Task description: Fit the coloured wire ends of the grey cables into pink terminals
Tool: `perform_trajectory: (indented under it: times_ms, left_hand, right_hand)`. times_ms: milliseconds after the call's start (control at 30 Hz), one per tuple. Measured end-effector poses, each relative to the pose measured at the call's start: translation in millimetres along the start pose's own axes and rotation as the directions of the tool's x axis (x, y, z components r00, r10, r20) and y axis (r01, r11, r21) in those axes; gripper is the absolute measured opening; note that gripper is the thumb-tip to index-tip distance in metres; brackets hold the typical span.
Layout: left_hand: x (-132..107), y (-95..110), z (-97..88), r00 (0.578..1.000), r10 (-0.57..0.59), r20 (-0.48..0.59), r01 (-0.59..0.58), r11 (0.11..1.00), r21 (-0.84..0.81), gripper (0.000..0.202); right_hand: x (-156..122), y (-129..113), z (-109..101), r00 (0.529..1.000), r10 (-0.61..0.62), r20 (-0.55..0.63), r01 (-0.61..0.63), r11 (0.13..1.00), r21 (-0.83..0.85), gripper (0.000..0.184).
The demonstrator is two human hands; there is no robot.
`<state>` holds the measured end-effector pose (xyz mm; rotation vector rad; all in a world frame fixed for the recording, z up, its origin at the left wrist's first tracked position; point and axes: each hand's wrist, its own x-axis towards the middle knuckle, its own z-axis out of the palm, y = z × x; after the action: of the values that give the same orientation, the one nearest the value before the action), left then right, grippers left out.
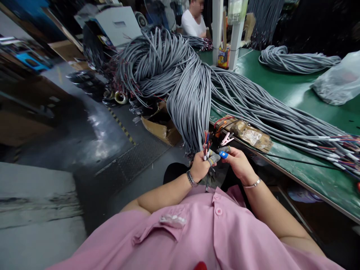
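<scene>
My left hand (200, 165) is closed around the end of a grey cable, with its coloured inner wires (207, 143) sticking up above my fingers. My right hand (237, 162) is closed beside it, thumb and forefinger pinching at the same cable end; a blue cap (223, 154) covers one fingertip. Both hands hang just off the near edge of the green table (309, 176). A thick bundle of grey cables (191, 97) drapes over that edge right above my hands. A pink clip (226, 139) sits by the table edge.
A taped brown block (247, 133) lies on the table edge. More cable coils (295, 60) and a plastic bag (339, 80) lie further back. Another person in white (192, 22) sits at the far end. An open cardboard box (160, 127) stands on the floor.
</scene>
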<state>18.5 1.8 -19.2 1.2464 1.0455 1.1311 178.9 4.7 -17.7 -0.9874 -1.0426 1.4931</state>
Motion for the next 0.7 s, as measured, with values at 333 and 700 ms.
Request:
perform_trajectory:
  times_ms: [333, 700]
  left_hand:
    - [0, 2, -2.1, 0.999, -0.044, 0.017, 0.044, 0.997, -0.056, 0.030]
    - [-2, -2, -3.7, 0.999, -0.040, -0.007, 0.040, 0.997, -0.067, 0.031]
  right_hand:
    - [5, -2, -17, 0.957, 0.045, -0.285, -0.003, 0.989, 0.148, 0.022]
    - [-6, 6, 4, 0.990, 0.134, -0.034, -0.128, 0.981, 0.145, 0.022]
